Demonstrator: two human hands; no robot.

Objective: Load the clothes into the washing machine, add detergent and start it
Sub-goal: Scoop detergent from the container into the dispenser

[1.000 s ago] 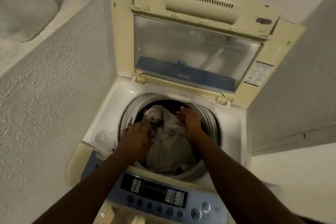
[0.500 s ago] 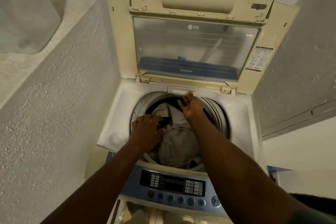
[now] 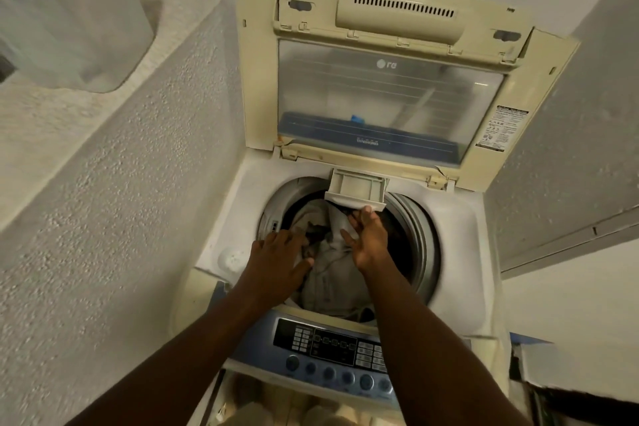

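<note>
Head view looks down into the washing machine point(image 3: 460, 218), whose drum holds pale grey clothes point(image 3: 328, 273) with a darker piece among them. Left hand point(image 3: 280, 261) lies flat, fingers spread, on the clothes. Right hand point(image 3: 368, 239) pinches the front lip of the detergent drawer point(image 3: 356, 188), which juts over the drum's back rim. Raised lid point(image 3: 387, 97) stands behind; control panel point(image 3: 332, 353) sits nearest. Rough plaster walls point(image 3: 121, 218) flank both sides.
</note>
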